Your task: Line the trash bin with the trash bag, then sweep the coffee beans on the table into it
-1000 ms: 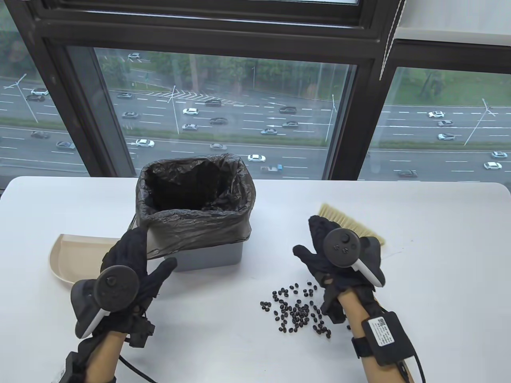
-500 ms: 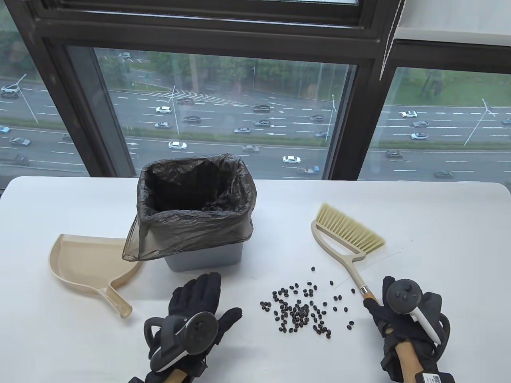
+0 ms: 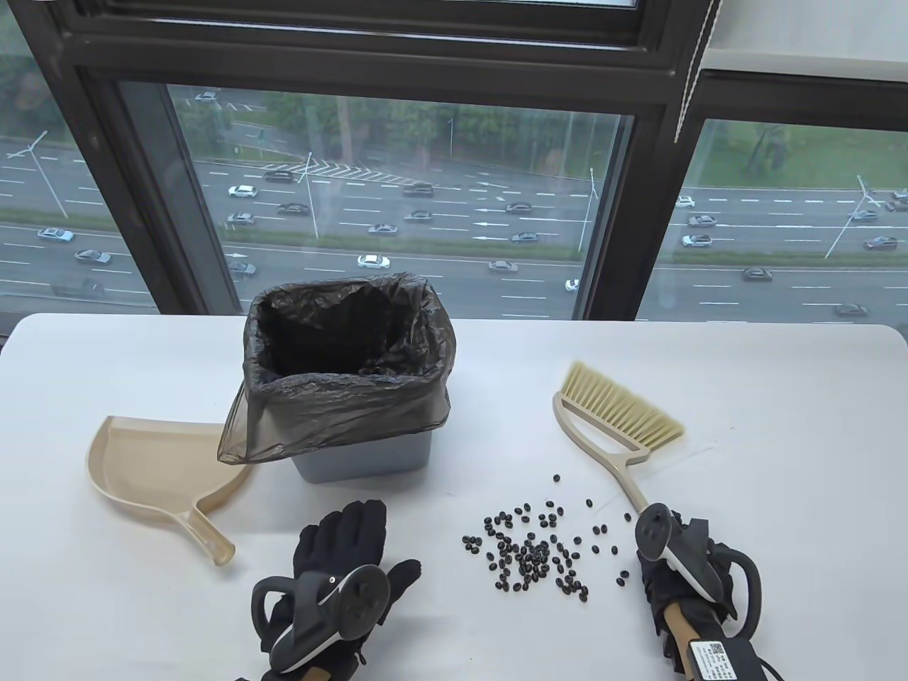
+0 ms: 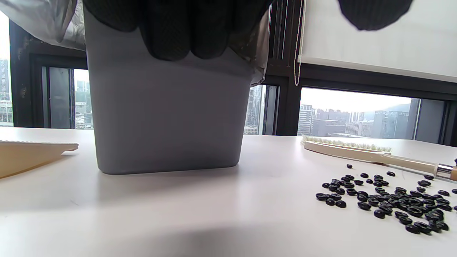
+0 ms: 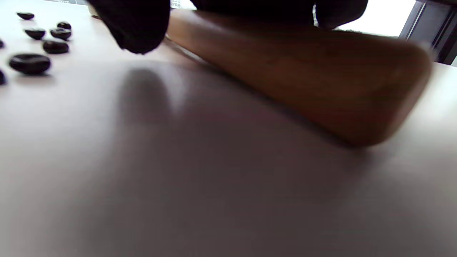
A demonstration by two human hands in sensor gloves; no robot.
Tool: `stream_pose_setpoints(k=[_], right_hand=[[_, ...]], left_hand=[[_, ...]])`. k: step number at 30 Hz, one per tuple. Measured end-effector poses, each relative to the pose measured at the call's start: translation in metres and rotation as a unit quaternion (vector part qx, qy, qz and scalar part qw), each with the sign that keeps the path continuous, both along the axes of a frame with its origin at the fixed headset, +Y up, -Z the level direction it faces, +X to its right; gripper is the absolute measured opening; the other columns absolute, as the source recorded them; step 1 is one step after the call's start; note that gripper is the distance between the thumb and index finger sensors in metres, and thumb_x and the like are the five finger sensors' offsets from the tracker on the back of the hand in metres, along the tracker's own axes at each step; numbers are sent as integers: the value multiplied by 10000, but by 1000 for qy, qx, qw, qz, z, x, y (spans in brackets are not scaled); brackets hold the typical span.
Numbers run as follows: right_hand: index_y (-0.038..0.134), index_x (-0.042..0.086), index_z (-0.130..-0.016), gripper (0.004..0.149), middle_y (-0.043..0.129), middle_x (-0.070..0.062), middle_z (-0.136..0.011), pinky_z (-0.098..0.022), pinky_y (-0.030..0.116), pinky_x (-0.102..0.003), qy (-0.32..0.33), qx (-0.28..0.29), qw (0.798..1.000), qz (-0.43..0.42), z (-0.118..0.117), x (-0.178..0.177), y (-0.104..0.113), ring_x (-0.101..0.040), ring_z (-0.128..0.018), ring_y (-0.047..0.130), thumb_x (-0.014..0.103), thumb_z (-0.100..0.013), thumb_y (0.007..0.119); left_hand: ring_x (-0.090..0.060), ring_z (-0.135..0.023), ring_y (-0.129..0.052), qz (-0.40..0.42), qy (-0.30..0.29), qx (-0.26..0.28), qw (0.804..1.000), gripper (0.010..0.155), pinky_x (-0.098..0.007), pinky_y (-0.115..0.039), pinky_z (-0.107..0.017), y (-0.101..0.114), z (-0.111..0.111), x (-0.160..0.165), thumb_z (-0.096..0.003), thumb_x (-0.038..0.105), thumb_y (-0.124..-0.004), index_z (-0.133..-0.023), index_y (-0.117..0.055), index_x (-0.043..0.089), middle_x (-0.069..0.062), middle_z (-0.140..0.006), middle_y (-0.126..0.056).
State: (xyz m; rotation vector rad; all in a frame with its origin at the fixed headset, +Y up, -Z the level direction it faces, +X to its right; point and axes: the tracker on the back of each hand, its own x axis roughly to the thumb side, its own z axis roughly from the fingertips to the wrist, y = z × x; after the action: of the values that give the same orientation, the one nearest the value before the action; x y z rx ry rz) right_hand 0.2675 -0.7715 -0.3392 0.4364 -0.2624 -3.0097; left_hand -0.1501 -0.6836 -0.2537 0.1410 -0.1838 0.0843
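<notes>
The grey trash bin [image 3: 369, 454] stands at mid-table with the dark trash bag [image 3: 340, 397] folded over its rim. Several coffee beans [image 3: 532, 553] lie scattered to its right front. The beige brush [image 3: 613, 418] lies on the table, bristles far, handle pointing toward me. My right hand [image 3: 663, 567] covers the wooden handle end [image 5: 303, 71], thumb and fingers [image 5: 132, 25] curled on either side of it. My left hand [image 3: 351, 528] lies flat with straight fingers in front of the bin [image 4: 167, 125], holding nothing.
A beige dustpan [image 3: 156, 461] lies left of the bin, its handle pointing to the front. The white table [image 3: 780, 440] ends at a window along its far edge. Loose bag plastic hangs over the bin's left front corner.
Both hands drew back from the bin and the brush head toward the front edge. The right hand then rolled onto its side and curled round the brush's handle end. The left barely shifted.
</notes>
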Motion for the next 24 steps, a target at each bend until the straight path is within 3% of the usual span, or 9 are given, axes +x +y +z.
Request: stream_pose_setpoints(k=[4, 8, 13, 19, 24], right_hand=[[588, 131, -1012, 638, 809, -110, -912, -656, 614, -570, -17, 20, 1000, 14, -3, 3, -2, -349, -822, 824, 389, -469, 801], [558, 124, -1027, 652, 771, -142, -947, -658, 603, -586, -26, 11, 1000, 10, -4, 3, -3, -386, -853, 789, 377, -473, 790], [593, 133, -997, 617, 804, -114, -878, -643, 630, -581, -22, -4, 999, 34, -7, 1, -2, -347, -776, 842, 363, -467, 809], [649, 186, -944, 584, 859, -29, -754, -611, 682, -561, -37, 50, 996, 68, -4, 11, 9, -258, -636, 923, 389, -441, 865], [663, 209, -936, 553, 865, -34, -750, -575, 737, -530, -46, 73, 995, 56, -1, 18, 24, -199, -524, 972, 390, -448, 851]], left_hand=[[-429, -1059, -722, -12, 1, 6, 1000, 850, -610, -569, -744, 0, 1, 2, -516, 746, -562, -1162, -450, 206, -135, -1194, -627], [-429, -1058, -722, -21, 0, 12, 1000, 843, -610, -568, -745, 1, 2, 4, -517, 743, -562, -1161, -452, 210, -133, -1194, -627], [-428, -1058, -723, -24, -3, 8, 1000, 841, -610, -569, -744, 0, 1, 6, -518, 741, -562, -1160, -455, 209, -133, -1193, -629], [-427, -1057, -725, -26, -5, 6, 1000, 837, -610, -568, -744, -1, 1, 7, -518, 738, -564, -1159, -461, 209, -132, -1191, -635], [-427, -1056, -725, -27, -9, 5, 1000, 836, -609, -570, -745, -1, 1, 8, -519, 737, -563, -1158, -461, 210, -132, -1191, -635]])
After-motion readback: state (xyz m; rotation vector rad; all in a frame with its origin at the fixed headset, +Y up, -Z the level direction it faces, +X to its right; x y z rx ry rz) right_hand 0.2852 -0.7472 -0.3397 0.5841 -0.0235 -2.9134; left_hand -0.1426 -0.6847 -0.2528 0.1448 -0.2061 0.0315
